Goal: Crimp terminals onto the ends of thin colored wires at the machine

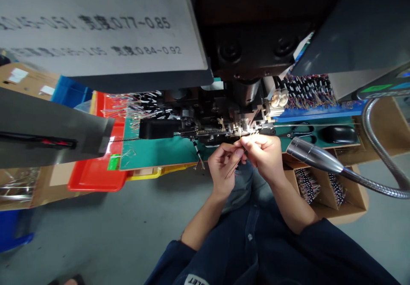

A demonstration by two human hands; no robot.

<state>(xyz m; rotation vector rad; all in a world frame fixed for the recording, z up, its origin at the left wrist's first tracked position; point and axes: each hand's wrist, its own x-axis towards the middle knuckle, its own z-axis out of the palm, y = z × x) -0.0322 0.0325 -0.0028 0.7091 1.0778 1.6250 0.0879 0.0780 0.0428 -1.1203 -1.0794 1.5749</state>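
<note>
Red tray (96, 178): beside your counter's (163, 152) left edge
Black rounded object (339, 134): near your right edge
Scissors (292, 134): just beside that object
Gooseneck lamp (315, 154): by your near right corner

Dark machine head (256, 33) overhangs the tooling (245, 124), barring entry from above; the tooling itself walls off the far side. Left hand (223, 165): room sideways over the green work surface (156, 151), one splayed-wire cable (197, 151) in the way. Right hand (266, 154): lamp head (312, 154) juts in near its outer side, scissors (303, 128) beyond it. Way back toward the torso (256, 242) open for both hands.
</note>
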